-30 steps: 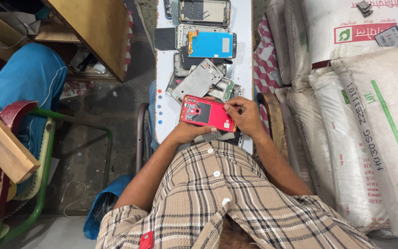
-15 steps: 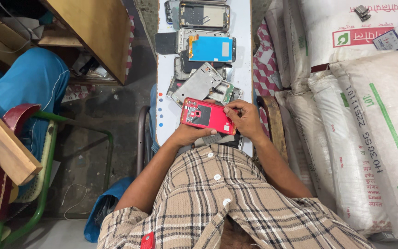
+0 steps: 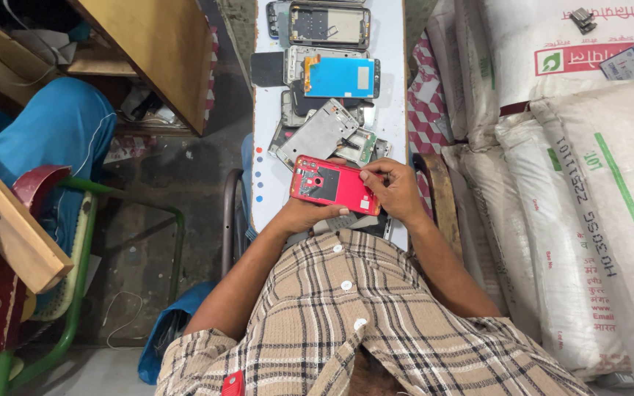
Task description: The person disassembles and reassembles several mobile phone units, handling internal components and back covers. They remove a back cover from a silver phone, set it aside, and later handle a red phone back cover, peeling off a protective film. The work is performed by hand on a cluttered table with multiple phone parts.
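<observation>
Both hands meet at the near end of the worktop (image 3: 273, 169), closed around a red phone shell (image 3: 334, 185) that they hold just above the surface. On the left, the left hand (image 3: 304, 215) cups the shell from underneath, fingers hidden below it, so it acts as a steady cradle and keeps the inner face turned up toward the head camera. The shell lies tilted, its camera cutout toward the left and its long side running roughly across the worktop's width. To the right, the right hand (image 3: 398, 192) pinches at the shell's right edge with thumb and fingertips; whether a small tool or screw sits between them is too small to tell.

Farther up the worktop, a heap of stripped parts lies near the hands: a grey metal frame plate (image 3: 321, 133) leans diagonally over other frames, with a small green circuit board (image 3: 361, 145) just beside it on the right, within easy reach. Beyond that rests a phone with a blue panel (image 3: 340, 77), and at the far end an opened dark phone body (image 3: 329, 24).

Left of the worktop stand a green-framed chair (image 3: 75, 293) and a wooden board (image 3: 152, 51). Along the right edge, white woven sacks (image 3: 588, 220) are stacked close against it.
</observation>
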